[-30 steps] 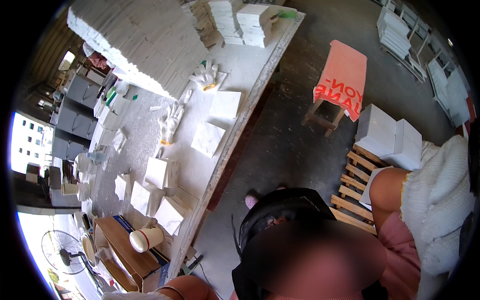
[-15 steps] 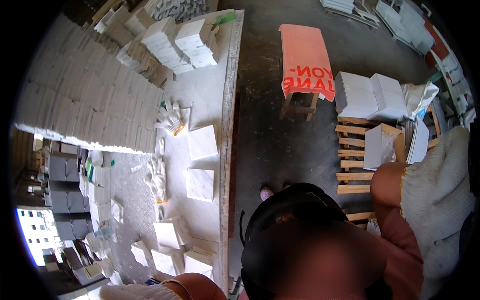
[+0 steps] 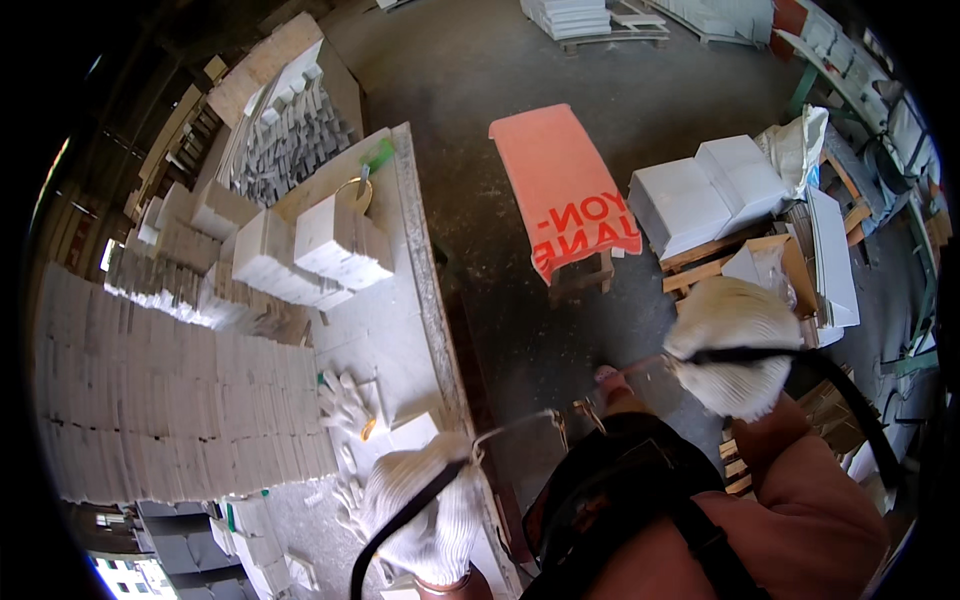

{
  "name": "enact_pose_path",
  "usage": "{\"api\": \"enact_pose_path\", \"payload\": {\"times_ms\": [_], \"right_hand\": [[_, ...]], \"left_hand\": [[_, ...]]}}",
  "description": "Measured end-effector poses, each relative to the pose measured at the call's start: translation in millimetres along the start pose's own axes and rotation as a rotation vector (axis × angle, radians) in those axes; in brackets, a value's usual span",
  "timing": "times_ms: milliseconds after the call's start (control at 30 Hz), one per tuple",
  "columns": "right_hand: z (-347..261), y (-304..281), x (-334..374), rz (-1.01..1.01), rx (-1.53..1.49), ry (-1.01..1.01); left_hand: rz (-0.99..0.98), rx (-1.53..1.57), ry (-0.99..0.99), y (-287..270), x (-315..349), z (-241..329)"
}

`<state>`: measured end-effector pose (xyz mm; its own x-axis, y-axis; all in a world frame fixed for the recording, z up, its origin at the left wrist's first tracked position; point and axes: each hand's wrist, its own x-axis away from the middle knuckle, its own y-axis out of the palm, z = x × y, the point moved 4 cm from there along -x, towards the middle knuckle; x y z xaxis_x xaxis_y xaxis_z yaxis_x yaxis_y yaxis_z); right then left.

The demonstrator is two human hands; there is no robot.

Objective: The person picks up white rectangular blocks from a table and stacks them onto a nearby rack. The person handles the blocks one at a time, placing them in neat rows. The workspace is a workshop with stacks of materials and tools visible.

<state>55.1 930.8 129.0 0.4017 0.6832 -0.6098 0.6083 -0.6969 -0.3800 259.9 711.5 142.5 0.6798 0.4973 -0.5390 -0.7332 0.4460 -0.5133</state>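
Note:
Both my hands wear white knit gloves and are raised close to the camera. My left hand point(image 3: 425, 510), in front of the table's near part, is closed at one end of a pair of eyeglasses point(image 3: 730, 355) with black temples and a thin rim. Closed at the other end is my right hand point(image 3: 735, 345), over the floor near the pallet. The black temples sweep back past each glove, and the nose pads show between the hands. My fingertips are mostly hidden. Another white work glove point(image 3: 345, 405) lies on the table beyond my left hand.
On the left, the stone-topped table point(image 3: 415, 230) carries long stacks of white marble tiles point(image 3: 180, 400) and shorter tile piles point(image 3: 340, 240). A pink towel point(image 3: 560, 180) covers a low wooden bench. White boxes point(image 3: 690, 200) and an open carton point(image 3: 775, 265) sit on a pallet at right.
Both gloved hands have come up into view with the eyeglasses between them. The view has shifted, so the table and towel-covered bench sit lower and further left.

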Motion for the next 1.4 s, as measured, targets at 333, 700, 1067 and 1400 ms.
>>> {"api": "enact_pose_path", "payload": {"times_ms": [333, 700, 1067, 1400], "right_hand": [[320, 2, -30, -0.007, -0.078, 0.846], [558, 14, -19, 0.009, 0.024, 1.283], [677, 20, 24, 0.008, -0.307, 1.153], [588, 14, 45, -0.152, -0.062, 1.123]], "left_hand": [[-0.047, -0.003, -0.671, 87, -1, -79], [0.136, 0.023, -1.222, 100, 78, -38], [0.67, -0.223, -1.518, 49, 214, 13], [1.765, -0.367, -1.314, -16, 467, 112]]}}
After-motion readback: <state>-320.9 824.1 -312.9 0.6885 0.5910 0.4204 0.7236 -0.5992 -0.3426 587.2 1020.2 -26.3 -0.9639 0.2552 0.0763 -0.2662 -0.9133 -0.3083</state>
